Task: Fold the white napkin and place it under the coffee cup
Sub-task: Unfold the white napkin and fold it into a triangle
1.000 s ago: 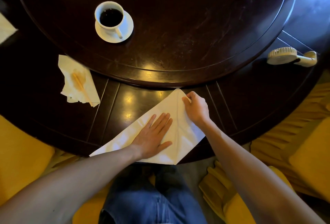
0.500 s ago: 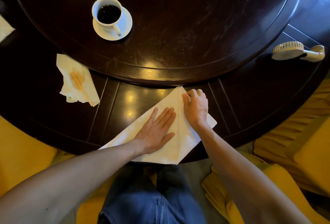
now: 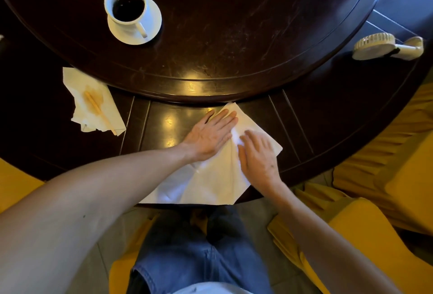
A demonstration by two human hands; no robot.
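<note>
From the head camera I look down on a dark, glossy round wooden table (image 3: 234, 36) with a raised inner disc. At the near edge, in front of my lap, lies the white cloth napkin (image 3: 210, 176), folded into a rough triangle with one corner hanging off the table. My left hand (image 3: 208, 136) lies flat on its far left part, fingers straight and together, pinning the cloth so the layers cannot slide. My right hand (image 3: 257, 155) presses palm-down just beside it, fingers spread loosely (slightly blurred), apparently smoothing a crease. Neither hand pinches anything.

Far left, well apart from the napkin, a white ceramic coffee cup (image 3: 125, 8) full of dark coffee stands on its white saucer (image 3: 153, 19); I judge the placing step not yet begun.

At left lies a crumpled, stained paper tissue (image 3: 93, 101) with a wooden stick (image 3: 99, 112) on it. Far right rests a cream handheld fan (image 3: 386, 46).
</note>
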